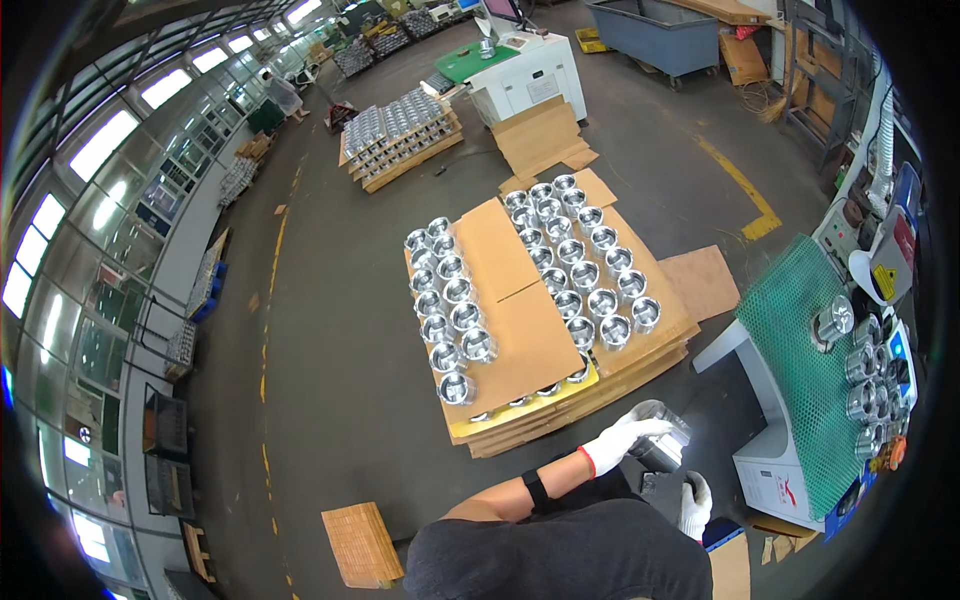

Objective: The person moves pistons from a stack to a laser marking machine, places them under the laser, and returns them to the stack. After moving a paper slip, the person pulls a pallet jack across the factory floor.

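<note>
Around a shiny metal piston point(658, 452), held tilted in front of my body, my left hand point(618, 440) is closed in a white glove. A bright glint lies on the piston's right side. Just below and to the right is my right hand point(695, 505), also in a white glove. Its fingers look bent and a little apart, with nothing visible in them, and it does not touch the piston. Beyond my hands, rows of silvery pistons point(602, 302) stand on a low stack of cardboard layers point(640, 352). A loose cardboard sheet point(515, 305) covers the middle of that stack.
At right stands a bench with a green mesh mat point(785, 360), several pistons point(862, 400) and a lone piston point(835, 318). Farther off are another piston stack point(400, 130), a white cabinet point(535, 80) and a grey cart point(655, 40). A cardboard pile point(362, 545) lies at lower left.
</note>
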The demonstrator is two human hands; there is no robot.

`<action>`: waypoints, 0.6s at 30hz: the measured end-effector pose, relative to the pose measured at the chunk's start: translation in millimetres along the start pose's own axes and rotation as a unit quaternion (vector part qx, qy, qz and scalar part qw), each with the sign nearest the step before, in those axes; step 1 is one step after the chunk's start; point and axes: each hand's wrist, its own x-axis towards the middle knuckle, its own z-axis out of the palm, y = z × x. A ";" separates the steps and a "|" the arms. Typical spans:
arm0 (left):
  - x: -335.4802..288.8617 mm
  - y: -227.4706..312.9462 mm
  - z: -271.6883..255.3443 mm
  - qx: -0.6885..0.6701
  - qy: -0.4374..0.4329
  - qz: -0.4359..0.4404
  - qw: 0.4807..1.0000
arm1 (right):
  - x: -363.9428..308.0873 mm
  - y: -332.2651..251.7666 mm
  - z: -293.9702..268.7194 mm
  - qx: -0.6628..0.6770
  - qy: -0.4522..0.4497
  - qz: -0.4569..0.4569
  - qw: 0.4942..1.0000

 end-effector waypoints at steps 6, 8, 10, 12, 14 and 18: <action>3.1 20.4 -5.2 -0.007 -0.005 -0.021 1.000 | -0.8 6.4 16.9 0.020 0.006 0.016 1.000; 4.3 20.5 -3.8 -0.032 -0.027 -0.045 0.998 | -8.2 17.8 19.0 0.017 0.027 0.025 0.999; 6.1 18.3 2.8 -0.028 -0.031 -0.049 0.998 | -22.7 17.7 14.9 0.012 0.055 0.039 0.998; 7.8 16.7 4.0 -0.020 -0.044 -0.033 0.998 | -26.9 -0.5 13.7 -0.022 0.049 -0.016 0.998; 42.8 -23.9 -33.2 -0.103 -0.081 -0.016 0.991 | -20.7 -28.6 15.2 -0.226 0.047 -0.055 0.971; 36.4 2.3 -35.0 -0.043 -0.145 -0.079 0.985 | -17.9 -76.0 17.1 -0.214 0.076 -0.083 0.970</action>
